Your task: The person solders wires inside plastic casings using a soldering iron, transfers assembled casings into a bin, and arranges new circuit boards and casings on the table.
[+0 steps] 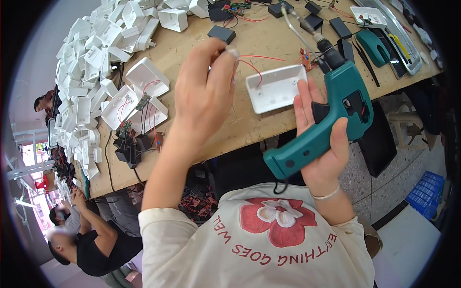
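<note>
My left hand (204,89) is closed in a pinch over the table. At its fingertips is a small, blurred whitish part (232,52), with thin red wires (261,57) trailing from it to the right. A teal soldering gun (331,113) lies across my upturned right hand (321,158), my thumb over its handle and several fingers stretched out behind it. Its dark trigger faces left, and the metal tip with a thin feed tube points up and away. Between my hands, a shallow white plastic case (276,89) rests hollow side up on the tabletop.
White cases (96,53) are heaped at the left. Nearer lie opened cases with wired circuit boards (142,102) and black blocks (129,149). More black boxes (341,28), another teal tool (373,47) and a metal tray (396,43) occupy the far right. Co-workers (96,240) sit at left.
</note>
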